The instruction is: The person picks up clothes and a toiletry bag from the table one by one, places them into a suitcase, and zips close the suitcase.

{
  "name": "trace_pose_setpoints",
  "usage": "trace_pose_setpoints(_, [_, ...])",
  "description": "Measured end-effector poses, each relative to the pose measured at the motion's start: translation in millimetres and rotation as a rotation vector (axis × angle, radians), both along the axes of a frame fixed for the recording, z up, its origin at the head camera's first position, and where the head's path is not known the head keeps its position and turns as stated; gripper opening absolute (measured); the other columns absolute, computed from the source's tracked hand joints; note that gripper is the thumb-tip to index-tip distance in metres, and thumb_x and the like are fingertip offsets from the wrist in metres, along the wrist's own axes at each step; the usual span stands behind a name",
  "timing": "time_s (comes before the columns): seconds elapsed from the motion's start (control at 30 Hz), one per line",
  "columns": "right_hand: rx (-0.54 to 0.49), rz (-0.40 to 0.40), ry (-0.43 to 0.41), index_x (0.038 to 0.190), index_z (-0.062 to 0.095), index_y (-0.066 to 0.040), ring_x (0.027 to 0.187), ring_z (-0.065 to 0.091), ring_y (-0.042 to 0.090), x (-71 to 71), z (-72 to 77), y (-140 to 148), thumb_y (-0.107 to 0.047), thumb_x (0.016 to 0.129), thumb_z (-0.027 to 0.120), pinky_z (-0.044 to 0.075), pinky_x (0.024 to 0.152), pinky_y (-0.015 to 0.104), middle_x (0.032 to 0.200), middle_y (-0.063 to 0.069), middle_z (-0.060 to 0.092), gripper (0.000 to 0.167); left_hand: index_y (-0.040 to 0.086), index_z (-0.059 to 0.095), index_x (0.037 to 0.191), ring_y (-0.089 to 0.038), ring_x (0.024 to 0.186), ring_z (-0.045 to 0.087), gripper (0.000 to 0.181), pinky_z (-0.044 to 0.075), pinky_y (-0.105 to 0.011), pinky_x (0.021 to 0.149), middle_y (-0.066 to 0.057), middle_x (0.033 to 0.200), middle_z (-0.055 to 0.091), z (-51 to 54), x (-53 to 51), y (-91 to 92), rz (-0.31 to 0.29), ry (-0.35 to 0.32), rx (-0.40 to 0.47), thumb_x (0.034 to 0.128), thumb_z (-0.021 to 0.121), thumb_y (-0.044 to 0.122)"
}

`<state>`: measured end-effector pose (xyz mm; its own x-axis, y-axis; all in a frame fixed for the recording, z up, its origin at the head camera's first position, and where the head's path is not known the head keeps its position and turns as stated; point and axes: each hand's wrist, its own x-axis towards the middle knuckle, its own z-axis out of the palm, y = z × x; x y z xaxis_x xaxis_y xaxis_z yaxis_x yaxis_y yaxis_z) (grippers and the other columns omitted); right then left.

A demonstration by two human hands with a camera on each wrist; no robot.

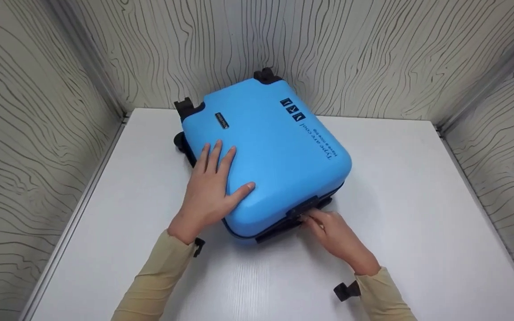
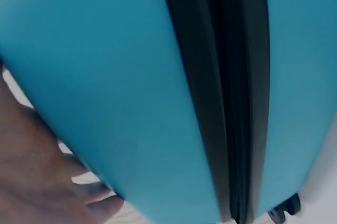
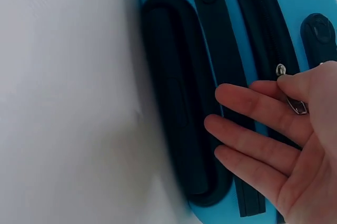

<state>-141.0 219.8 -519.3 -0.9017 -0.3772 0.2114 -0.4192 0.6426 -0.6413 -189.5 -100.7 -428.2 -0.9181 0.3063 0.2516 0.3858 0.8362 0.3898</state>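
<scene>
At the bottom of the head view, two tan sleeves [image 1: 150, 281] reach in from the lower edge, with a black wrist mount [image 1: 347, 290] by the right cuff and another by the left.

Just beyond, right of centre in the lower half, the right hand [image 1: 339, 236] is at the near side of the suitcase. Its grip is closed on a metal zipper pull [image 3: 280, 69], pinched between thumb and forefinger, while the other three fingers extend across the dark trim in the right wrist view. There, a black carry handle [image 3: 184, 103] lies left of those fingertips, and a black oval fitting [image 3: 318, 31] sits at the upper right.

Left of centre, the left hand [image 1: 208, 191] rests on the suitcase's upper face near its left edge; its grip is released, fingers straight and spread.

The blue suitcase [image 1: 266, 147] lies flat in the middle of the frame on a white tabletop [image 1: 417, 214], turned at an angle. Farther up its face, a small dark badge [image 1: 221, 120] sits left and black lettering [image 1: 292, 109] right, including "Type are cool".

At the far end are black wheels [image 1: 265, 76]; behind them stands a wood-grain-patterned wall [image 1: 373, 53].
</scene>
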Motion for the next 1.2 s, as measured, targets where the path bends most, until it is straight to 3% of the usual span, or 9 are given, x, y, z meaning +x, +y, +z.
trace_pose_setpoints(0.27, [-0.001,-0.109,0.004,0.106,0.074,-0.011,0.084,0.070,0.016,-6.6,1.8,16.4,-0.005,0.103,0.060,0.058,0.075,0.037,0.089,-0.003,0.073,0.015,0.015,0.025,0.163,-0.041,0.153,0.001,0.114,0.013,-0.060,0.119,-0.018,0.168,0.012,-2.8,10.7,20.0,0.014,0.006,-0.078,0.0811,0.040,0.092])
trace_pose_setpoints(0.4, [-0.004,-0.165,0.014,0.101,0.073,-0.013,0.078,0.069,0.017,-12.2,2.1,27.9,-0.005,0.103,0.060,0.054,0.066,0.034,0.085,-0.004,0.072,0.015,0.016,0.023,0.164,-0.044,0.152,0.000,0.122,0.015,-0.060,0.118,-0.019,0.168,0.012,-4.1,15.6,32.0,0.016,0.027,-0.132,0.0748,0.037,0.098])
trace_pose_setpoints(0.6, [0.001,-0.222,0.071,0.095,0.072,-0.011,0.068,0.060,0.012,-28.5,1.3,47.3,-0.003,0.103,0.059,0.047,0.059,0.031,0.082,-0.002,0.073,0.017,0.016,0.025,0.163,-0.049,0.150,0.007,0.127,0.022,-0.059,0.117,-0.022,0.166,0.017,-7.1,22.1,51.1,0.009,0.098,-0.212,0.0695,0.035,0.101])
trace_pose_setpoints(0.77, [0.003,-0.235,0.062,0.095,0.071,-0.007,0.069,0.061,0.018,-47.8,3.9,60.8,-0.001,0.104,0.054,0.046,0.060,0.032,0.083,0.003,0.073,0.019,0.017,0.029,0.162,-0.051,0.145,0.021,0.128,0.032,-0.058,0.112,-0.025,0.161,0.026,-10.3,24.6,64.8,0.006,0.195,-0.253,0.0660,0.052,0.098])
trace_pose_setpoints(0.93, [0.043,-0.261,0.008,0.103,0.070,-0.002,0.071,0.059,0.022,-68.0,10.0,71.1,-0.005,0.106,0.050,0.046,0.062,0.036,0.087,0.008,0.073,0.021,0.018,0.031,0.161,-0.049,0.142,0.030,0.120,0.033,-0.055,0.112,-0.026,0.157,0.033,-12.1,26.5,78.1,-0.019,0.266,-0.267,0.0693,0.068,0.086])
trace_pose_setpoints(1.2, [0.146,-0.300,-0.034,0.121,0.067,0.004,0.076,0.061,0.026,-97.0,18.5,81.3,-0.010,0.107,0.047,0.047,0.066,0.041,0.094,0.013,0.073,0.029,0.023,0.034,0.161,-0.046,0.139,0.036,0.111,0.032,-0.054,0.112,-0.023,0.153,0.041,-13.8,22.8,92.7,-0.040,0.306,-0.278,0.0726,0.072,0.080])
